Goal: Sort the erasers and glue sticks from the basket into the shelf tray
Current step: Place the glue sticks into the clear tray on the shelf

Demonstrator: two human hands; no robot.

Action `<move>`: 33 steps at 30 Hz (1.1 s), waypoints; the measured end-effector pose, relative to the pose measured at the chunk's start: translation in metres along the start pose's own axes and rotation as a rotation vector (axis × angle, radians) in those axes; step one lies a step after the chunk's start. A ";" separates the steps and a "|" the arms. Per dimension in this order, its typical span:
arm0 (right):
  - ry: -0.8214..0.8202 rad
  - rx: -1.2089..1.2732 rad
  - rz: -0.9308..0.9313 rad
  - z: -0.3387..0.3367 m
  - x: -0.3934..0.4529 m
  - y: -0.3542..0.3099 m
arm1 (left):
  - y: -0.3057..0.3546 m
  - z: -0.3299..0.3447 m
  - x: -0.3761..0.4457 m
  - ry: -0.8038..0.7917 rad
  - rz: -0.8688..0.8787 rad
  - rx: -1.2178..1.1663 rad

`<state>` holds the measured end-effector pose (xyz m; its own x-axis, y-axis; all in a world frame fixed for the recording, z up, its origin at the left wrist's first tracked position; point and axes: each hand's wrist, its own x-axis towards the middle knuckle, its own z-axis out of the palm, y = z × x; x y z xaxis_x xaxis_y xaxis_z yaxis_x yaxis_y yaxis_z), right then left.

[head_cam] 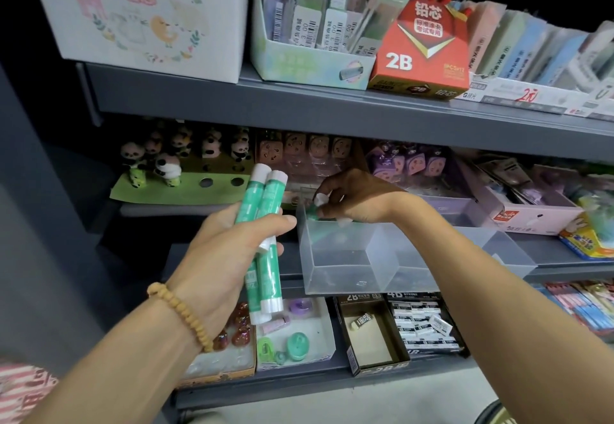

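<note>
My left hand (229, 257) grips a bundle of green and white glue sticks (265, 204), held upright in front of the middle shelf. My right hand (358, 199) reaches over the back left corner of a clear plastic tray (349, 274) on the middle shelf. Its fingers pinch another green glue stick (314, 212) at the tray's rim. The tray's bottom looks bare apart from a small scrap. The basket is out of view.
Panda figures (172, 161) stand left of the tray, and pink and purple packs behind it. Below, boxes of erasers (422, 324) and a tray of tape rolls (292, 334). The upper shelf carries a red 2B lead box (418, 58) and a white carton (139, 14).
</note>
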<state>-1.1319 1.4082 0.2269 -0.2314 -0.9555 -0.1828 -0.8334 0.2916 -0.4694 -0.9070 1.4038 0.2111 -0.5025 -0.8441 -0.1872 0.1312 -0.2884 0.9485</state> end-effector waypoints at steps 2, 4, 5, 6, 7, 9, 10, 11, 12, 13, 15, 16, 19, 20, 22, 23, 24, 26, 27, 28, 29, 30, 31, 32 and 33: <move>0.016 -0.075 0.002 -0.003 -0.003 -0.001 | 0.000 0.000 0.000 -0.002 0.000 -0.004; 0.038 -0.104 0.010 -0.006 -0.008 -0.001 | 0.000 0.001 0.000 -0.002 -0.001 -0.001; 0.040 -0.090 0.017 -0.008 -0.010 -0.001 | 0.000 0.001 0.000 -0.002 0.000 0.003; 0.049 -0.073 0.022 -0.010 -0.011 0.001 | 0.000 0.002 0.001 -0.003 0.002 0.011; 0.082 -0.054 0.023 -0.012 -0.012 0.003 | 0.000 0.002 0.001 -0.004 0.005 0.023; 0.211 -0.021 0.031 -0.016 -0.016 0.007 | 0.000 0.003 0.002 -0.011 0.004 0.061; 0.259 -0.008 0.040 -0.017 -0.017 0.009 | -0.001 0.004 0.003 -0.015 0.001 0.080; 0.276 -0.014 0.047 -0.018 -0.021 0.011 | -0.001 0.005 0.004 -0.017 -0.002 0.094; 0.266 -0.041 0.048 -0.018 -0.025 0.012 | -0.002 0.006 0.004 -0.018 -0.005 0.104; 0.243 -0.078 0.048 -0.018 -0.029 0.012 | -0.002 0.008 0.004 -0.017 -0.006 0.111; 0.212 -0.100 0.074 -0.019 -0.036 0.015 | -0.003 0.011 0.003 -0.017 -0.009 0.128; 0.205 -0.097 0.094 -0.019 -0.038 0.018 | -0.003 0.012 0.003 -0.015 -0.010 0.135; 0.177 -0.144 0.120 -0.017 -0.039 0.024 | -0.004 0.014 0.003 -0.014 -0.016 0.144; 0.191 -0.139 0.119 -0.016 -0.038 0.025 | -0.005 0.014 0.002 -0.017 -0.018 0.144; 0.251 -0.049 0.109 -0.013 -0.037 0.026 | -0.005 0.015 0.002 -0.022 -0.019 0.146; 0.283 0.050 0.106 -0.011 -0.036 0.025 | -0.005 0.015 0.001 -0.023 -0.018 0.147; 0.305 0.136 0.104 -0.009 -0.034 0.024 | -0.005 0.015 0.001 -0.023 -0.016 0.148; 0.301 0.133 0.070 -0.003 -0.030 0.023 | -0.004 0.015 0.002 -0.026 -0.010 0.153; 0.293 0.088 0.059 0.000 -0.029 0.022 | -0.004 0.015 0.002 -0.033 -0.007 0.158; 0.317 0.068 0.065 0.003 -0.027 0.021 | -0.004 0.015 0.002 -0.045 -0.005 0.169; 0.361 0.089 0.084 0.004 -0.028 0.021 | -0.004 0.015 0.003 -0.057 -0.002 0.185; 0.411 0.151 0.101 0.003 -0.029 0.020 | -0.006 0.015 0.003 -0.069 0.002 0.209; 0.443 0.260 0.107 0.003 -0.032 0.018 | -0.007 0.015 0.004 -0.079 0.006 0.240; 0.440 0.407 0.100 0.003 -0.037 0.014 | -0.008 0.016 0.005 -0.092 0.009 0.273; 0.411 0.549 0.086 0.004 -0.043 0.009 | -0.009 0.017 0.005 -0.107 0.009 0.306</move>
<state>-1.1272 1.4522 0.2269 -0.5472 -0.8354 0.0525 -0.4538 0.2433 -0.8572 -0.9253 1.4093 0.2062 -0.5917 -0.7888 -0.1662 -0.1188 -0.1185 0.9858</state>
